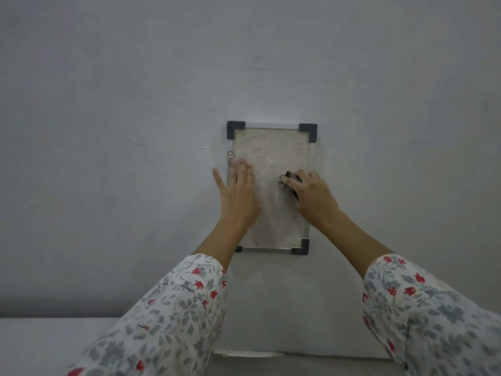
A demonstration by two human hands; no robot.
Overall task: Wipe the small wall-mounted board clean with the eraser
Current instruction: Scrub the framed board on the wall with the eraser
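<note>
A plain pale grey wall (135,90) fills the view, and the small board (271,147) hangs on it in portrait, framed in thin metal with dark corner caps. The right hand (311,194) is curled round the dark eraser (292,179), holding it flat against the board's right half about midway up. The left hand (238,194) lies spread with straight fingers on the board's left edge, seemingly steadying it, its fingertips just beside a small metal fixing (230,157) on the frame. Both arms wear floral sleeves (173,308). The board's surface looks mottled and cloudy over almost its whole face, with no legible writing; whether that haze is smeared residue or the board's own texture cannot be told. Just below the eraser a slightly smoother streak suggests some passes already made there. I judge the wiping to be under way but unfinished: the upper part and the bottom strip near the lower corners look no cleaner than the rest and likely need further strokes.
</note>
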